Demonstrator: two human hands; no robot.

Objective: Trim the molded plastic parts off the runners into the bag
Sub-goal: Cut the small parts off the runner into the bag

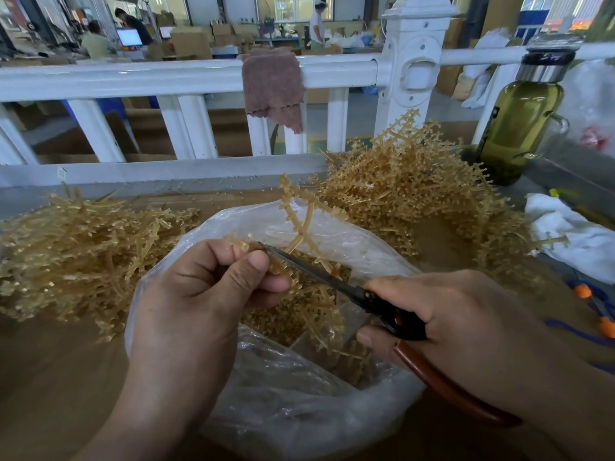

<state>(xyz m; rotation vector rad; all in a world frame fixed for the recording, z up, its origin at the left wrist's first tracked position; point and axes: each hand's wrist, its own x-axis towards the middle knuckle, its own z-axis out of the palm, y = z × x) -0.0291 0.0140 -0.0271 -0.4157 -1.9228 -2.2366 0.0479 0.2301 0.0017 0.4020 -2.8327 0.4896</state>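
My left hand (199, 294) pinches a tan plastic runner (301, 227) studded with small molded parts and holds it over the open clear bag (286, 404). My right hand (466, 327) grips dark cutters (336, 281) with red-brown handles; the blades lie against the runner right beside my left thumb. Small tan parts (283, 321) fill the bottom of the bag. A tall pile of untrimmed runners (409, 194) rises behind the bag to the right. A flatter pile of bare runners (73, 251) lies to the left.
A white railing (166, 78) with a brown cloth (273, 84) draped over it borders the table's far side. At the right stand a green bottle (519, 128), a white rag (572, 234) and blue cord with orange pieces (595, 314). People work in the background.
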